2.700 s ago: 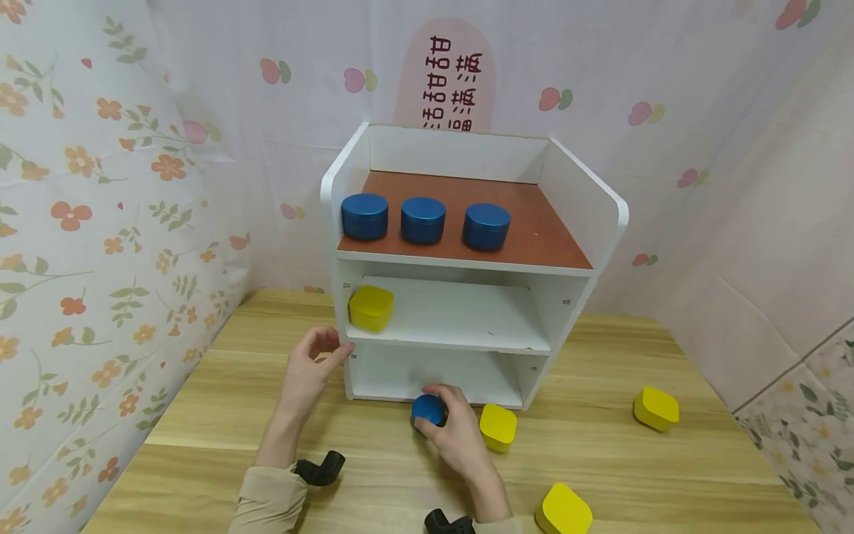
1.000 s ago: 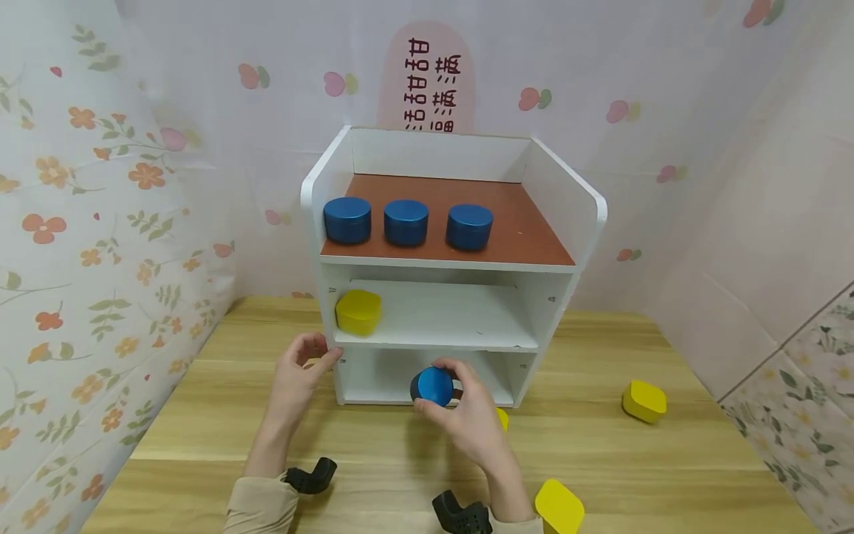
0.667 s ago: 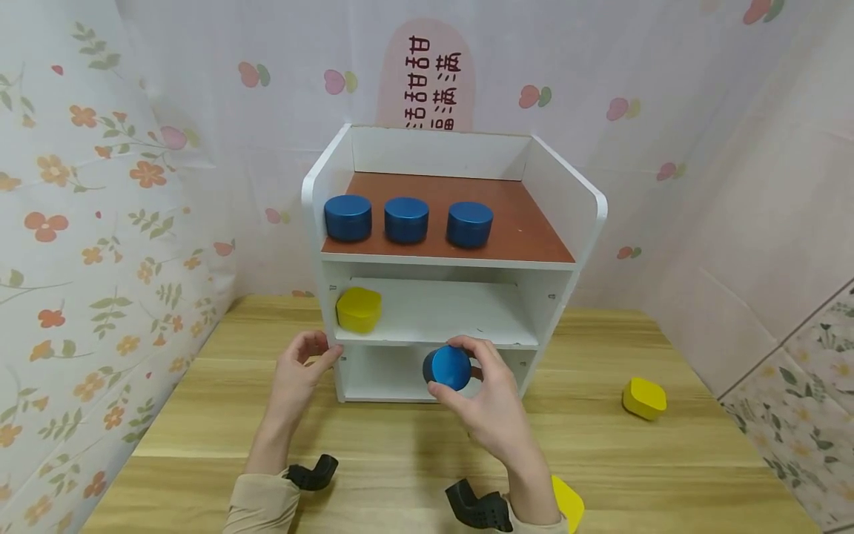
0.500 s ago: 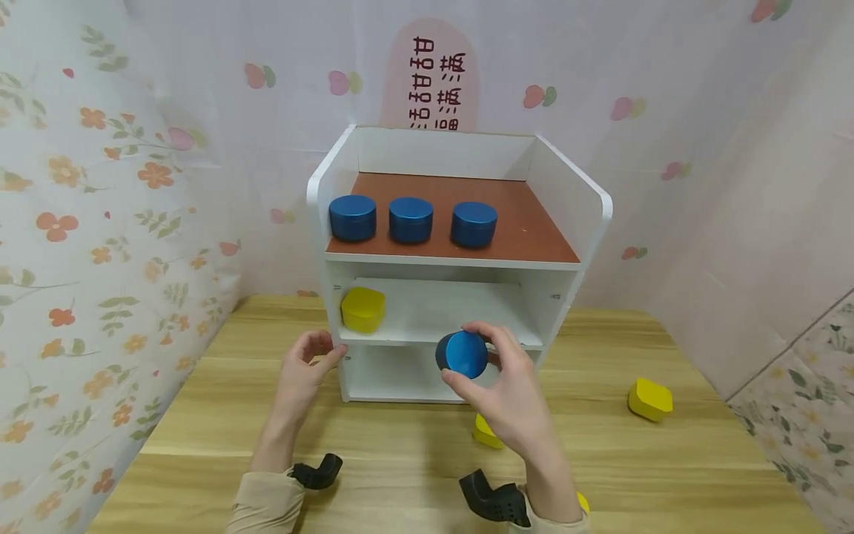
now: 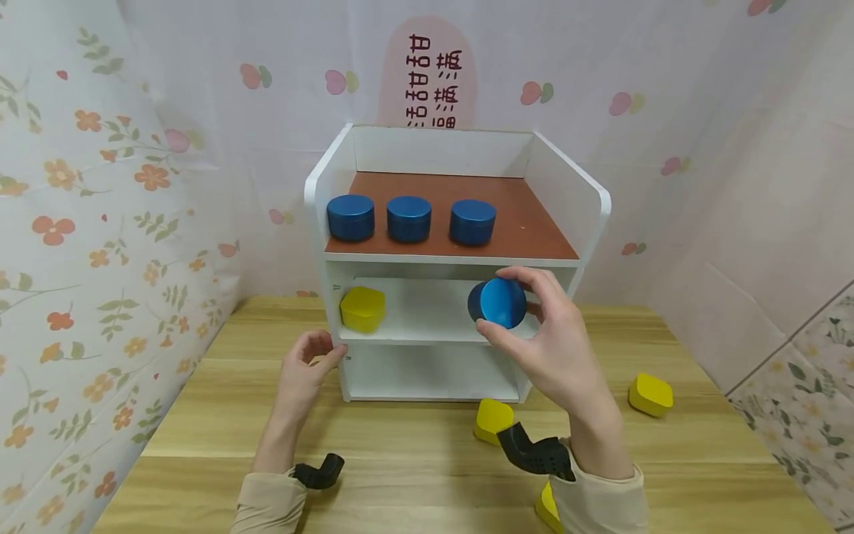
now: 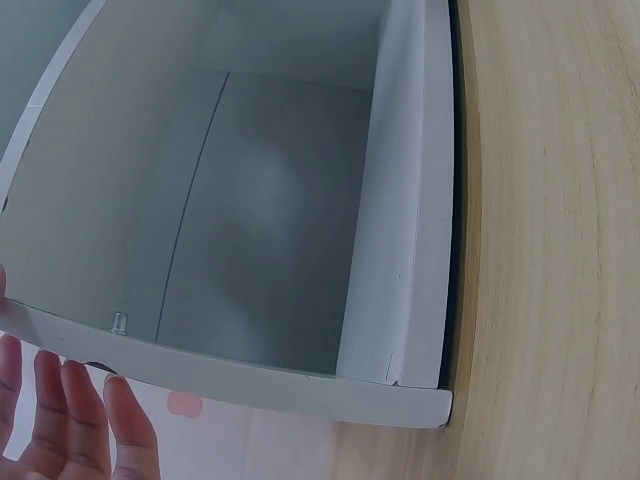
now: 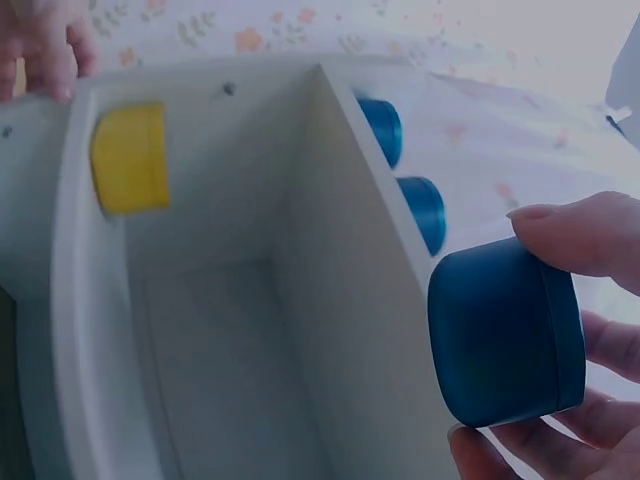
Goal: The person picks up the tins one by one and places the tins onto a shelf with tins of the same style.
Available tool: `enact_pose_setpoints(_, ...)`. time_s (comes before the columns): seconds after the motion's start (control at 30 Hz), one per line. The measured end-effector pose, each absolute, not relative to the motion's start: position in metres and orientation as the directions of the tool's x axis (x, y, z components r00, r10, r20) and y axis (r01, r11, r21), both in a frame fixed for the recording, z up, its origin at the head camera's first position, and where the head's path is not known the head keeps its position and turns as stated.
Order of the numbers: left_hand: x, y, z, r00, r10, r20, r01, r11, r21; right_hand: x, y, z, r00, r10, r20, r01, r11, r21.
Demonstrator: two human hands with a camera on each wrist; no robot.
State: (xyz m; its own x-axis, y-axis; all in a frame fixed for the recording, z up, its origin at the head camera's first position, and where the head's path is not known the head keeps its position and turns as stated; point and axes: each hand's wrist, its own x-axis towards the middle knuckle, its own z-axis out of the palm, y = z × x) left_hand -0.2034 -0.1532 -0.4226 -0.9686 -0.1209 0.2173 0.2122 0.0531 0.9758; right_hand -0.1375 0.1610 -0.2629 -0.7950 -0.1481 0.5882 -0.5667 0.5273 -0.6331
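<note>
Wooden table [image 5: 227, 415], white shelf unit [image 5: 434, 374] on it: left hand [image 5: 302, 374] rests loosely bent, thumb at the unit's left edge; blue tin [image 5: 503, 302], now lifted before the middle shelf's [image 5: 427, 305] right end, hangs tilted, pinched by right hand [image 5: 560, 345], which alone bears it.

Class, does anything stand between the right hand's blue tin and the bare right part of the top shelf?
Nothing visible does. The right hand holds the tin; the other three blue tins stand left of that bare part.
</note>
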Motion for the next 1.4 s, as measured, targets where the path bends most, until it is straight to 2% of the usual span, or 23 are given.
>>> enact_pose_setpoints(0.37,-0.203,-0.153,-0.424,-0.969,-0.125,0.215,0.211,0.041,0.977,-0.154,0.183,-0.224,-0.768,-0.177,0.615,-0.581,0.597,-0.553)
enact_pose_setpoints(0.67,-0.203,-0.154,-0.423,-0.97,-0.119,0.213,0.209,0.044,0.977,-0.177,0.193,-0.194,-0.811,-0.219,0.542,-0.538,0.64,-0.548)
enact_pose_setpoints(1.0,-0.204,-0.153,-0.423,-0.971,-0.111,0.21,0.207,0.045,0.977,-0.198,0.199,-0.179,-0.833,-0.253,0.493,-0.497,0.734,-0.463)
enact_pose_setpoints(1.4,-0.204,-0.153,-0.422,-0.971,-0.124,0.207,0.203,0.043,0.978,-0.214,0.198,-0.164,-0.881,-0.293,0.37,-0.423,0.839,-0.343)
